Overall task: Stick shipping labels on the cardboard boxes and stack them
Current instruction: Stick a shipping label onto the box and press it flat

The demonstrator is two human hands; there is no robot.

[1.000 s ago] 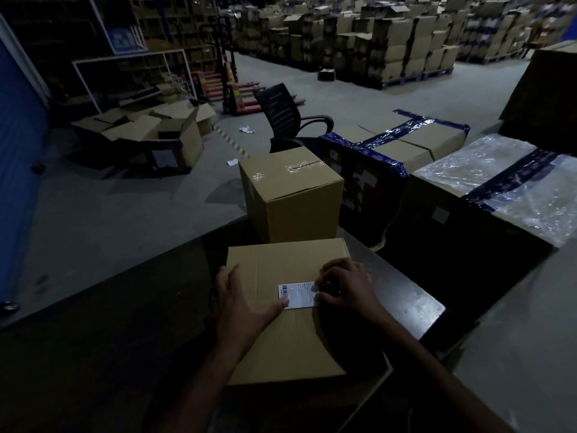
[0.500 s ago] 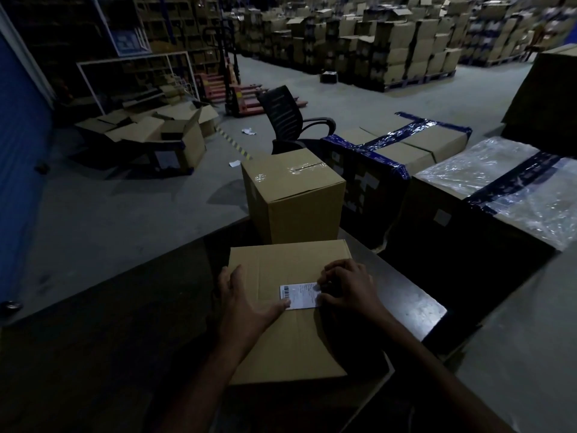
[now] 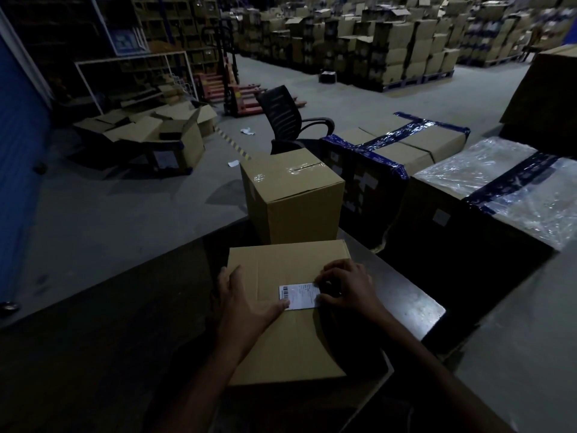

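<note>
Closest in, a flat cardboard box (image 3: 290, 339) is laid on the dark counter (image 3: 125, 339), and a white shipping label (image 3: 299, 295) is stuck on its top face, roughly in the middle. The left hand (image 3: 246, 303) is rested flat on the box, fingers spread over its left edge, with the thumb tip pressed onto the label's lower left corner. The right hand (image 3: 346, 287) is set at the label's right edge, fingers (image 3: 324, 276) curled, and the edge looks to be pinched or pressed between fingertips and thumb; which exactly can't be told, it's pretty dim.

Just behind, a taller taped box (image 3: 293, 201) is stood upright on the counter's far edge, close to the flat box, though contact can't be made out. To the right, two big cartons are parked beside the counter: one bound with blue tape (image 3: 396, 151), one covered in clear plastic wrap (image 3: 499, 189).

Further out, a black office chair (image 3: 287, 117) is seen on the grey floor, with a heap of opened boxes (image 3: 150, 132) to the left and an orange pallet jack (image 3: 237, 95) behind. Way at the back, stacked pallets of boxes (image 3: 390, 48) are lined up.
</note>
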